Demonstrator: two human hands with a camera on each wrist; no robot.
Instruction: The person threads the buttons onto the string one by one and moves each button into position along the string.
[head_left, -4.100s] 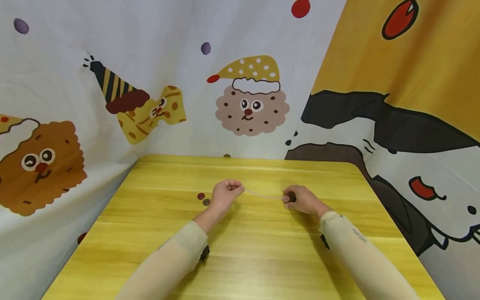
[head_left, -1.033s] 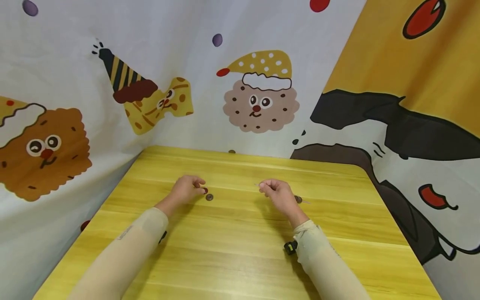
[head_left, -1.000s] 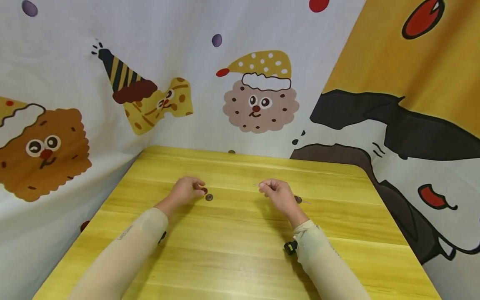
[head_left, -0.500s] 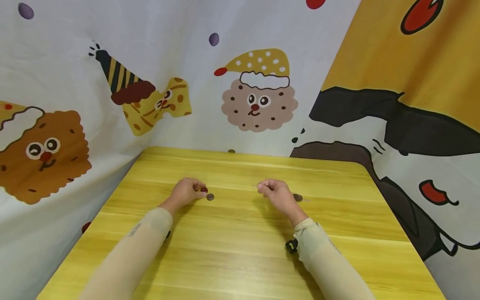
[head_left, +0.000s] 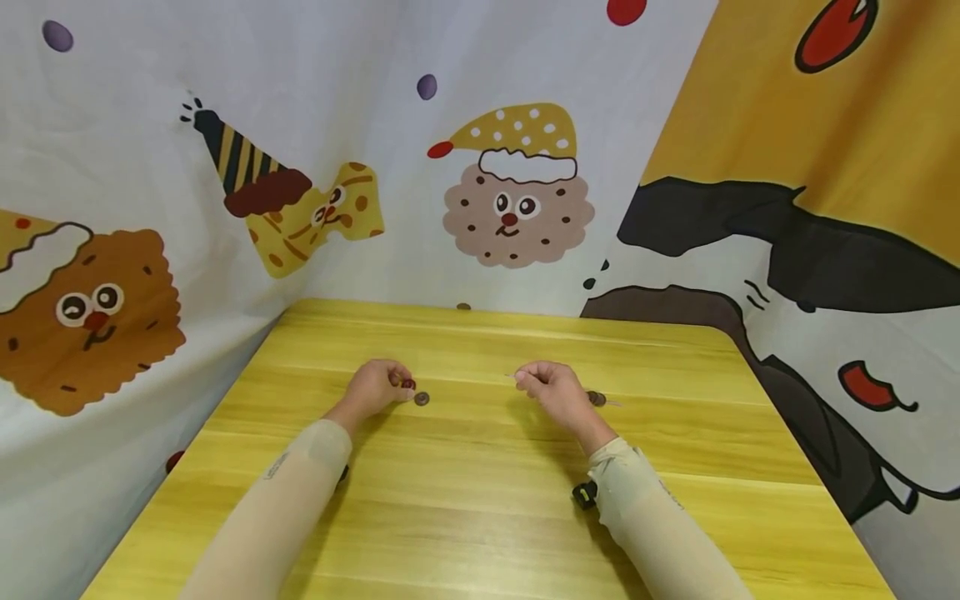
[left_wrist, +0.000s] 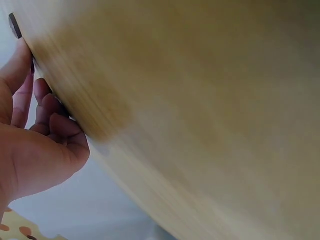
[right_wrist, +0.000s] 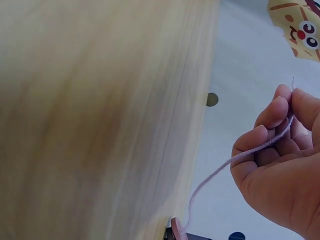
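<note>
Nearest you, your 2 forearms reach in from the bottom edge in cream sleeves (head_left: pixel 270 508), with a black wrist device (head_left: pixel 585 495) showing beneath the right cuff, all above a yellow wood-grain table (head_left: pixel 465 517). Farther in, your left hand (head_left: pixel 372 387) has its thumb and fingertips closed around a red button (head_left: pixel 408 384) low at the tabletop; you cannot tell whether the button is lifted clear. A loose brown button (head_left: pixel 422 399) lies just beside those fingertips, on their right. Your right hand (head_left: pixel 551 387) pinches a thin pale cord (right_wrist: pixel 215 173) between thumb and fingertips, its end poking out past them. In the right wrist view the cord trails back to a small cluster of dark buttons (head_left: pixel 596 398) on the table, just right of that hand; their count is hard to make out. About 4 seconds ago the cord stretched between both hands and the dark cluster sat in your right fingers; now the cluster is down on the table and your left hand has moved left to the red button. Compared with 0.5 seconds ago, both hands are almost unchanged. Beyond the table hangs a white backdrop (head_left: pixel 360 50) printed with cartoon biscuits.
</note>
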